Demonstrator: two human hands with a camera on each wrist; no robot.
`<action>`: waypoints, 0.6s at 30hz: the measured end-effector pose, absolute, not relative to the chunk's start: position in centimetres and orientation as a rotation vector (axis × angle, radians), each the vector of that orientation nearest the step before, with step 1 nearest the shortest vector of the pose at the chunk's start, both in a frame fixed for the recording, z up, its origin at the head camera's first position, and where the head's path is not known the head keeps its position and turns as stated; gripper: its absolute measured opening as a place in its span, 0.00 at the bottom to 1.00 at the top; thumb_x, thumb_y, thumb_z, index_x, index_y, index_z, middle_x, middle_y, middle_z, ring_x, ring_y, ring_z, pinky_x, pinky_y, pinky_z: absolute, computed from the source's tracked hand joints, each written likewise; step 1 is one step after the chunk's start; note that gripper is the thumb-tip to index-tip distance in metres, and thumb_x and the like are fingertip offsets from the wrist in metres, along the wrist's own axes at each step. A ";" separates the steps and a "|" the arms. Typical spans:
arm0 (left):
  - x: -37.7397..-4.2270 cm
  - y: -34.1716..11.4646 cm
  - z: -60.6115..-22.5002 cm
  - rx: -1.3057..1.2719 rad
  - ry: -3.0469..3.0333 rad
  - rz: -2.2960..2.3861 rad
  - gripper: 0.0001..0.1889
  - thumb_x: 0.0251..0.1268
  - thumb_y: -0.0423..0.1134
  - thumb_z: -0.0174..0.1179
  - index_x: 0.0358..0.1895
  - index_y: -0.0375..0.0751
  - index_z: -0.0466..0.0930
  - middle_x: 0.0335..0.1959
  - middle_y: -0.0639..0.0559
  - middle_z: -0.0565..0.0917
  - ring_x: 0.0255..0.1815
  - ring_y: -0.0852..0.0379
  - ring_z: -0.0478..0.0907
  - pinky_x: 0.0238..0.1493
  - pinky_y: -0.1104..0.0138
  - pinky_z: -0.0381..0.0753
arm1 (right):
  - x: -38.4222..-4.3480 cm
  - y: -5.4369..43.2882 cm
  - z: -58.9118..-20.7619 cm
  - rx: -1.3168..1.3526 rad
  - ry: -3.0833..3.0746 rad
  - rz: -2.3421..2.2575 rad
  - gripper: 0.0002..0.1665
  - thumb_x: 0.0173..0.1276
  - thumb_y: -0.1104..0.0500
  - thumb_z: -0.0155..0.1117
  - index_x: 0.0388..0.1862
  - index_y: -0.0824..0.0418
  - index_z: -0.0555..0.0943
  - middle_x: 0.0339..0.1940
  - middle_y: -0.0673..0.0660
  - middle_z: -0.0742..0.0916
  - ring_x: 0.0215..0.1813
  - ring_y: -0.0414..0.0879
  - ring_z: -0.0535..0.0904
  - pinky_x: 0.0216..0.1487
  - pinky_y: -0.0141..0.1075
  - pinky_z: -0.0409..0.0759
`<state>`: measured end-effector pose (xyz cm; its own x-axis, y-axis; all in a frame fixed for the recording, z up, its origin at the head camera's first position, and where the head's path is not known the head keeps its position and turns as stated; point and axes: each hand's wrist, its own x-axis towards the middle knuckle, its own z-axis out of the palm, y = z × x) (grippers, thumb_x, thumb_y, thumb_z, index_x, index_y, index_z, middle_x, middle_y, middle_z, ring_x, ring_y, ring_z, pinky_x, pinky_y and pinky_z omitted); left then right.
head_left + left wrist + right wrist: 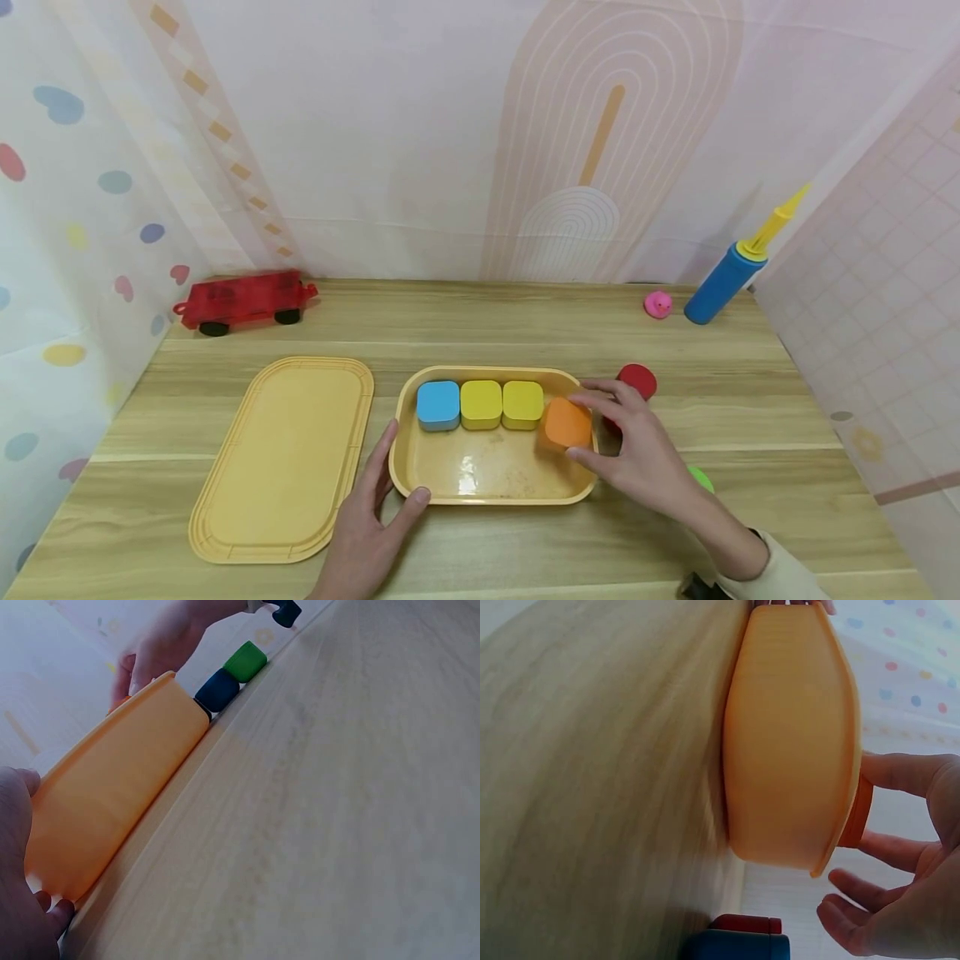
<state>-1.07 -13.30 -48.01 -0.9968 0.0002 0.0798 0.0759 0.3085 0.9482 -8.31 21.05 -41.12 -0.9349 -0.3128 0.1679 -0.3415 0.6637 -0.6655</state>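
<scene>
A yellow-orange plastic container [495, 502] stands on the wooden table. Inside, a blue block [438, 406] and two yellow blocks [481, 404] sit in a row along the far wall. My right hand [645, 454] pinches an orange block [567, 423] between thumb and fingers at the container's right end. That block is tilted and partly below the rim [855, 727]. With its thumb at the front and fingers along the left side, my left hand [367, 517] holds the container's near left corner. Whether the orange block touches the floor of the container is hidden.
Left of the container lies a flat yellow lid [281, 458]. Red [637, 381], green [245, 662] and dark blue [217, 691] blocks stand to the right, partly behind my right hand. Farther back are a red toy wagon [243, 302], a pink duck [658, 305] and a blue pump [725, 283].
</scene>
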 end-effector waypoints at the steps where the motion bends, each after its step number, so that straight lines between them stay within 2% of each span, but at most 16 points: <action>1: -1.1 -13.3 -48.0 -0.072 -2.488 -1.811 0.46 0.81 0.39 0.70 0.92 0.63 0.53 0.89 0.41 0.63 0.84 0.43 0.64 0.75 0.84 0.63 | -8.3 21.0 -41.2 0.560 -2.837 1.125 0.34 0.62 0.60 0.90 0.67 0.58 0.89 0.74 0.61 0.82 0.74 0.63 0.76 0.71 0.63 0.83; 8: -1.0 -13.3 -47.9 -0.064 -2.489 -1.823 0.46 0.81 0.40 0.70 0.92 0.62 0.53 0.89 0.41 0.63 0.85 0.43 0.64 0.75 0.84 0.63 | -8.3 20.6 -41.5 0.595 -2.843 1.009 0.33 0.60 0.63 0.89 0.65 0.64 0.89 0.75 0.62 0.80 0.76 0.64 0.72 0.72 0.65 0.81; 18: -1.0 -13.3 -47.9 -0.060 -2.492 -1.813 0.46 0.81 0.40 0.69 0.92 0.62 0.53 0.89 0.41 0.63 0.85 0.43 0.64 0.75 0.84 0.62 | -8.6 20.0 -41.6 0.623 -2.915 0.873 0.34 0.59 0.63 0.90 0.65 0.65 0.89 0.79 0.66 0.77 0.82 0.67 0.65 0.77 0.72 0.72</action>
